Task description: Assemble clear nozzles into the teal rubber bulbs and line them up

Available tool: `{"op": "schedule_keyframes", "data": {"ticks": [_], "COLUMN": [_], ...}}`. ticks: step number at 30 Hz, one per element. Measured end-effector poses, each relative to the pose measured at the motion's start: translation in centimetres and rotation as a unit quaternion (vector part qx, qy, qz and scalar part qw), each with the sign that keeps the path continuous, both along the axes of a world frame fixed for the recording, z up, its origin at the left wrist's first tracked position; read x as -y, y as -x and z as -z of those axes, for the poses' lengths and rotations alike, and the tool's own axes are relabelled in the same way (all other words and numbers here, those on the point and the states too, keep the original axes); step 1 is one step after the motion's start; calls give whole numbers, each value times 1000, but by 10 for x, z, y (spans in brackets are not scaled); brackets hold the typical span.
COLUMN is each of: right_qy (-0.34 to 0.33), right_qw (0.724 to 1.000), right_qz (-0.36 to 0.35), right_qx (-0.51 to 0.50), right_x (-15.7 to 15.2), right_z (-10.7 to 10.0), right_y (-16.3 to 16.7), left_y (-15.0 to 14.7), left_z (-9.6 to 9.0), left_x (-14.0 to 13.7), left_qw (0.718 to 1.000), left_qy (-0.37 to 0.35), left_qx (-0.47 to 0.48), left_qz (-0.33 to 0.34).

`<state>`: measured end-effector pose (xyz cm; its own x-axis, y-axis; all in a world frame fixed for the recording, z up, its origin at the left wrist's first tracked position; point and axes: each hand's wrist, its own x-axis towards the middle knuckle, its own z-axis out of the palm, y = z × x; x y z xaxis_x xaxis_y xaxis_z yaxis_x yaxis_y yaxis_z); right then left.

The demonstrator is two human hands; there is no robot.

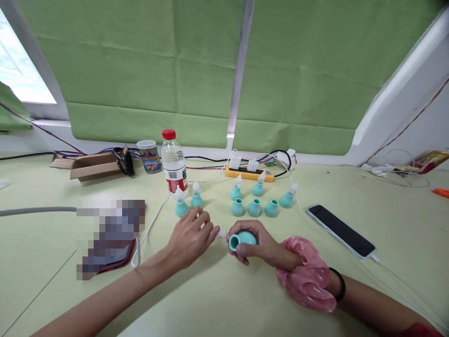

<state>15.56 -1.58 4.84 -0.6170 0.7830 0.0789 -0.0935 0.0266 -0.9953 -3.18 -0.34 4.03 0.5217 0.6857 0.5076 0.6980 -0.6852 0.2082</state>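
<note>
Bulb point(248, 238), teal, lay clamped in our right hand point(264, 242) at near centre, mouth facing left. Our left hand point(192, 235) was just left, by a white piece point(222, 232); we couldn't tell whether it gripped.

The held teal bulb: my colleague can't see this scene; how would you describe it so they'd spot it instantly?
On the pale table, find the pink gathered band worn on one arm. Just past it, the right hand holds the teal bulb tipped on its side, its open round mouth showing. The other teal bulbs rest on the table; only this one is held.
</note>
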Motion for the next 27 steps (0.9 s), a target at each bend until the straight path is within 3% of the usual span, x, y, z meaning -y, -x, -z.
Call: {"op": "schedule_keyframes", "data": {"ticks": [2, 6, 13, 21, 27], "right_qy": [-33, -129, -304, -351, -352], "right_qw": [999, 984, 879, 790, 772], "right_qz": [16, 121, 347, 363, 339], "right_qx": [1, 28, 118, 348, 406], "right_x": [-4, -16, -63, -110, -119], "right_z": [-3, -15, -37, -26, -7], "right_y": [-2, -9, -42, -58, -57], "left_y": [3, 5, 3, 1, 1], "left_z": [13, 35, 38, 34, 32], "left_x": [-10, -16, -13, -14, -12], "left_qw": [996, 994, 994, 996, 996], "left_qy": [-14, 28, 6, 18, 14], "left_qx": [-73, -85, -108, -89, -87], "left_qz": [-45, -65, -7, -6, -32]}}
